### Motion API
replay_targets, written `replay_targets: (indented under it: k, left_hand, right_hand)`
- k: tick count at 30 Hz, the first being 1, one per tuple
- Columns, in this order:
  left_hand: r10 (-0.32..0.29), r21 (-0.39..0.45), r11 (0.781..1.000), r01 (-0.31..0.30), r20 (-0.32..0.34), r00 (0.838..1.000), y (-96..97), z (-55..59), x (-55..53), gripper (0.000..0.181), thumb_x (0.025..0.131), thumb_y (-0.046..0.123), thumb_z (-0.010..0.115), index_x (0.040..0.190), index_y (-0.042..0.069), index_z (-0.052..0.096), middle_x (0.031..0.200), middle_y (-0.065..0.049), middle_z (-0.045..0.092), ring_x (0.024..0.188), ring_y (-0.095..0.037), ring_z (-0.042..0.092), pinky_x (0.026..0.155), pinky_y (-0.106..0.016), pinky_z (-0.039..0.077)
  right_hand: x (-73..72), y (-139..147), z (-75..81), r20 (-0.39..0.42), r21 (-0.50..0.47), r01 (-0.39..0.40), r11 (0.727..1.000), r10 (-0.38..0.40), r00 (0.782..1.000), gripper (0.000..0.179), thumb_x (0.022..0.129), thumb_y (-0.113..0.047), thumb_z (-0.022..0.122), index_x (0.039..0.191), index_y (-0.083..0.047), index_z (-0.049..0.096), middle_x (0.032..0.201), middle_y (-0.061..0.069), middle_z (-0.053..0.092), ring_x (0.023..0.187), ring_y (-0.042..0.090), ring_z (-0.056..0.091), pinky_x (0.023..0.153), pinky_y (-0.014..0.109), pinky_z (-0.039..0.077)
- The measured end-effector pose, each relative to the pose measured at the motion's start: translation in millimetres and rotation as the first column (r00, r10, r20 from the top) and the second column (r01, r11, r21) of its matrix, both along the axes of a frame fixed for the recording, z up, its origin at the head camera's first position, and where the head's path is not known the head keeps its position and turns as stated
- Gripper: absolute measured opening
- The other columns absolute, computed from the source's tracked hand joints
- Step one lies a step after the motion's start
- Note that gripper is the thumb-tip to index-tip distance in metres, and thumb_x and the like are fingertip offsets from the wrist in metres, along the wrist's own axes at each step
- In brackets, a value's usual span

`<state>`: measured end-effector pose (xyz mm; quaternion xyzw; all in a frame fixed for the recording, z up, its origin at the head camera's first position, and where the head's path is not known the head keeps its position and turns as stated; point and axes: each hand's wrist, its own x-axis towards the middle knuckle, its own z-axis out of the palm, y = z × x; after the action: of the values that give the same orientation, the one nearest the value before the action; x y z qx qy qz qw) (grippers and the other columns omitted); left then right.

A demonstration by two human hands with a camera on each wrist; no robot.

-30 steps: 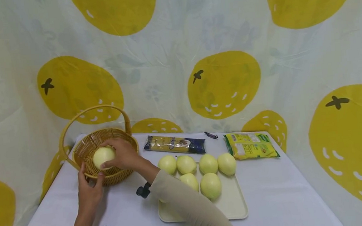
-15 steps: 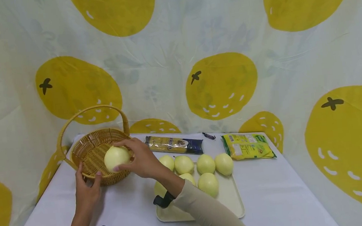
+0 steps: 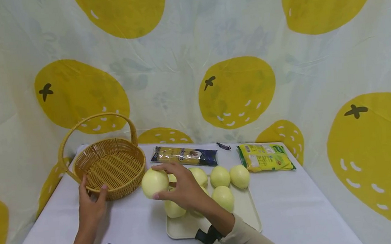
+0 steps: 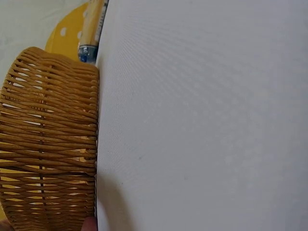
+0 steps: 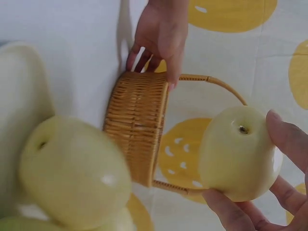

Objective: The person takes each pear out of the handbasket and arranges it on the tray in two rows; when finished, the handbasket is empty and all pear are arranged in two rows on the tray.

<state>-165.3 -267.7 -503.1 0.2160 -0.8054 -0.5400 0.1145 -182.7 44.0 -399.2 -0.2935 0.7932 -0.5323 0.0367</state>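
Observation:
My right hand holds a pale yellow pear by thumb and fingertips, raised over the gap between basket and tray. The right wrist view shows this pear at the right. The left hand grips the near left side of a round wicker basket, an index fingertip over the rim and the thumb low outside. The basket's woven bottom is visible, its tall handle upright. A cream tray bears several similar pears, partly hidden by the right hand. In the left wrist view the basket's wall fills the left.
Behind the tray lie a long blue-and-yellow packet, a small dark wrapped thing and a yellow-green bag. A fruit-printed cloth hangs behind the white-covered table.
My right hand has lifted the pear out of the basket and carried it right, up to the tray's left edge. The left hand stays at the basket; the whole head view has shifted slightly.

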Motion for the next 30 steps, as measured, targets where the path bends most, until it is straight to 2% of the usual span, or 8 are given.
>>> replay_targets:
  k: [8,14,18,30]
  left_hand:
    - [0.009,0.017,1.000,-0.009,0.015,1.000,-0.7,-3.0,0.3,0.086,0.110,0.051,0.048,0.171,0.037,-0.012,0.180,-0.015,-0.005,0.164,-0.048,0.007,0.129,-0.071,0.017]
    - [-0.006,0.029,1.000,0.005,0.015,1.000,-1.2,-3.5,0.1,0.087,0.110,0.053,0.048,0.170,0.039,-0.013,0.180,-0.018,-0.005,0.164,-0.050,0.008,0.128,-0.071,0.021]
    - [0.002,0.026,1.000,-0.002,0.016,1.000,-1.1,-2.8,-0.7,0.087,0.110,0.052,0.048,0.170,0.038,-0.013,0.180,-0.018,-0.004,0.164,-0.050,0.008,0.128,-0.071,0.020]
    - [-0.001,0.004,1.000,0.001,0.022,1.000,-1.1,-0.9,-0.9,0.087,0.110,0.052,0.049,0.170,0.038,-0.013,0.180,-0.018,-0.002,0.163,-0.050,0.011,0.128,-0.071,0.020]
  right_hand:
    - [16.6,49.6,-18.6,0.008,-0.031,0.041,0.999,-0.041,0.999,0.070,0.080,-0.018,0.095,0.142,-0.028,0.066,0.142,-0.003,0.060,0.132,0.022,0.061,0.096,0.030,0.063]
    - [22.3,94.1,-30.7,-0.008,-0.053,0.119,0.991,-0.120,0.993,0.070,0.078,-0.018,0.096,0.142,-0.027,0.067,0.144,0.001,0.059,0.134,0.029,0.058,0.097,0.034,0.063]
    - [23.5,125.4,-35.0,0.007,-0.021,0.194,0.981,-0.194,0.981,0.071,0.079,-0.023,0.096,0.142,-0.031,0.066,0.144,-0.002,0.058,0.133,0.030,0.057,0.096,0.033,0.064]
    - [24.7,203.9,-44.3,0.024,0.085,0.345,0.935,-0.348,0.937,0.071,0.081,-0.026,0.094,0.145,-0.026,0.063,0.151,0.005,0.055,0.133,0.036,0.058,0.094,0.035,0.065]
